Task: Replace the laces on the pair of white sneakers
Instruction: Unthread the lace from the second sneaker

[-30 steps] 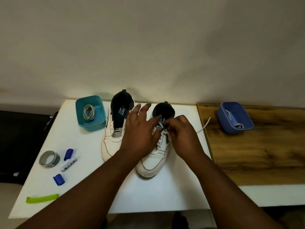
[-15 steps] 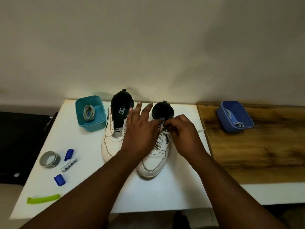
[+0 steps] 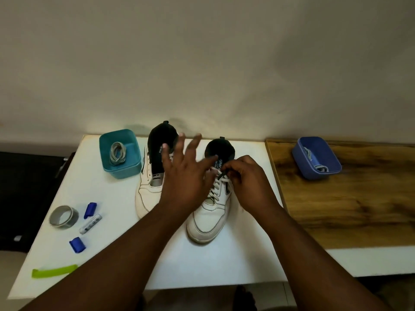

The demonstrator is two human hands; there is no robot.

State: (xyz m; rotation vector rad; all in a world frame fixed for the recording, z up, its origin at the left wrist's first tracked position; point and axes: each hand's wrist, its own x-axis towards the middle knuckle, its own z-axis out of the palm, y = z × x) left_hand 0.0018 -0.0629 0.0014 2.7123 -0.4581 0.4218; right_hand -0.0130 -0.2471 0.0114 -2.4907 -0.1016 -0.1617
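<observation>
Two white sneakers stand side by side on the white table (image 3: 112,254), toes toward me. The left sneaker (image 3: 146,194) shows a bare tongue without laces. The right sneaker (image 3: 207,223) carries a white lace (image 3: 216,187) crossed up its front. My left hand (image 3: 186,178) reaches over both shoes, forefinger and thumb pinching the lace at the top eyelets, the other fingers splayed. My right hand (image 3: 246,182) pinches the lace's dark tip beside the tongue.
A teal bin (image 3: 132,167) with a coiled grey lace (image 3: 117,152) stands at the back left. A blue bin (image 3: 332,167) holding laces sits on the wooden board (image 3: 348,209) at right. Tape roll (image 3: 64,217), marker (image 3: 90,223), two blue caps and a green strip (image 3: 54,270) lie front left.
The loose lace end that trailed right of the shoe has been drawn in and is out of sight. My left fingers have spread wider and lifted.
</observation>
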